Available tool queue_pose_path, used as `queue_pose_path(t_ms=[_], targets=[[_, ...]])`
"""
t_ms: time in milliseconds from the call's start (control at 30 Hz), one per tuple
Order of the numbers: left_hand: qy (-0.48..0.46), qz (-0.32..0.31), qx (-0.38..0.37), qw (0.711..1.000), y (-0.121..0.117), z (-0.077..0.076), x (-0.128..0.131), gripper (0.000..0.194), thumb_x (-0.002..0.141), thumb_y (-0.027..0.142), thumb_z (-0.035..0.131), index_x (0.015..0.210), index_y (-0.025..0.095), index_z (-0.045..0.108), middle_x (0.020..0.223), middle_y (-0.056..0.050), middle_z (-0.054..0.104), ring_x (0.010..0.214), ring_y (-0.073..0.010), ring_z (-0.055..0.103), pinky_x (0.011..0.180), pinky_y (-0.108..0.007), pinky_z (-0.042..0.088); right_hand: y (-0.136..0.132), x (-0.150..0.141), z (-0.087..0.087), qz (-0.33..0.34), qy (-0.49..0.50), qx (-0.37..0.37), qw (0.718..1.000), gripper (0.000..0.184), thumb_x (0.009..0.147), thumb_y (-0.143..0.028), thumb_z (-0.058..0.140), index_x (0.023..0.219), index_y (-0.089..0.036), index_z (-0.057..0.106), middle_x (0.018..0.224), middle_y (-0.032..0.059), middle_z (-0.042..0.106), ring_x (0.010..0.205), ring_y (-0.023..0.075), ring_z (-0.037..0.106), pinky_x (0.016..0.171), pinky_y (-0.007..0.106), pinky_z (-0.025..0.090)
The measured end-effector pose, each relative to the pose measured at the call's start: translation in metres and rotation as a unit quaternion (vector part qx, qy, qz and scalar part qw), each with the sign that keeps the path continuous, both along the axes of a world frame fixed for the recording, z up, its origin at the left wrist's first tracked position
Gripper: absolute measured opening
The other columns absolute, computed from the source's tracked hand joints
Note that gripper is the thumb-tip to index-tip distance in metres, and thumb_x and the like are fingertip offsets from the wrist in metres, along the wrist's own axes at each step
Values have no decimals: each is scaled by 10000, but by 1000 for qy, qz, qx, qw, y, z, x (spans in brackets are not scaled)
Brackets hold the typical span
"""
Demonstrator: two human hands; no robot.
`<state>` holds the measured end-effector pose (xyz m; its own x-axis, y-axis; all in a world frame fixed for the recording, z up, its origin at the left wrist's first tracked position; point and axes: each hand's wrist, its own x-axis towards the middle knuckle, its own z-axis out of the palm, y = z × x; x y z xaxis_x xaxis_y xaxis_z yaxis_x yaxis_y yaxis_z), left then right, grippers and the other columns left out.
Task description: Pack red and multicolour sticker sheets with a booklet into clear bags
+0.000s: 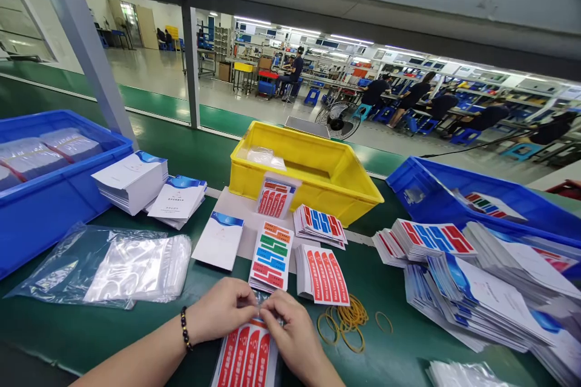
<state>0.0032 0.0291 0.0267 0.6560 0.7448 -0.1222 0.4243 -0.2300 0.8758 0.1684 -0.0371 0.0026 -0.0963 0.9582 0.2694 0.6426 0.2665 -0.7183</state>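
My left hand and my right hand meet at the near middle of the bench, fingers pinched on the top edge of a clear plastic bag. Inside the bag lies a sheet of red and white labels. Just beyond my fingertips is a stack of multicoloured label sheets. A stack of red label sheets stands to its right, with red and blue label sheets behind. To the left lies a white booklet with a blue top.
Clear empty bags and booklet stacks lie left, beside a blue bin. A yellow bin stands behind. Rubber bands, label stacks, booklets and another blue bin are right. People sit at far benches.
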Motion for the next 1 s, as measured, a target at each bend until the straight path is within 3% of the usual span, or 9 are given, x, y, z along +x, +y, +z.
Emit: queue_pose_path(t_ms=[100,200,267,367,500,633,767,900,1000], targets=[[9,48,150,987,3,17,-15,143,748,265,579,853,178,622,876,-46,635,846,-186,551,771,-291,437,-5,0,0,-62,-104,168,978,224,800,-181,539,1019,-163,585,922,110,612,851,232,581,721,373,477],[-17,109,247,963,6,26,-34,179,835,276,476,943,187,588,982,-71,613,953,-193,534,857,-324,426,-14,-12,-4,-21,-179,213,960,373,789,-165,551,1161,-152,518,1139,162,565,1078,289,512,856,457,443],[-5,139,294,946,9,28,-48,198,853,272,439,965,189,579,1016,-77,601,995,-200,519,887,-339,410,-20,-23,-13,75,-216,162,960,515,774,-289,592,1253,-157,455,1284,182,480,1201,351,408,917,543,388],[58,177,314,931,14,27,-72,219,864,290,390,943,186,566,999,-75,599,981,-206,520,877,-338,399,-25,-33,-34,183,-249,29,951,831,684,-582,607,1367,-205,320,1384,211,347,1242,463,294,894,705,277],[210,224,240,921,24,25,-104,262,868,317,307,788,189,522,811,-52,608,768,-194,556,692,-299,406,-25,-34,-52,194,-254,-83,944,956,642,-695,561,1407,-234,220,1426,230,211,1259,508,159,884,768,143],[382,213,100,894,32,12,-129,228,791,371,420,659,189,463,655,-48,589,618,-209,541,539,-281,320,-22,-33,-51,179,-253,-97,946,928,640,-718,535,1386,-222,293,1419,237,214,1251,521,141,874,778,130],[383,196,65,900,37,-2,-140,147,750,266,437,628,187,460,674,-48,599,620,-197,548,528,-259,304,-20,-28,-47,171,-230,-5,958,757,742,-629,505,1344,-189,381,1386,216,328,1245,476,267,882,733,254],[361,197,80,908,34,6,-141,180,768,220,382,617,188,473,653,-37,590,613,-186,545,534,-251,313,-18,-21,-38,113,-172,118,972,468,826,-423,521,1230,-189,498,1309,156,474,1225,370,390,937,617,339],[321,177,101,925,22,20,-125,199,792,244,365,647,187,490,691,-23,594,659,-174,549,566,-242,342,-16,-21,-27,97,-88,130,983,302,848,-332,506,1110,-199,576,1222,125,559,1152,285,498,930,442,438]])
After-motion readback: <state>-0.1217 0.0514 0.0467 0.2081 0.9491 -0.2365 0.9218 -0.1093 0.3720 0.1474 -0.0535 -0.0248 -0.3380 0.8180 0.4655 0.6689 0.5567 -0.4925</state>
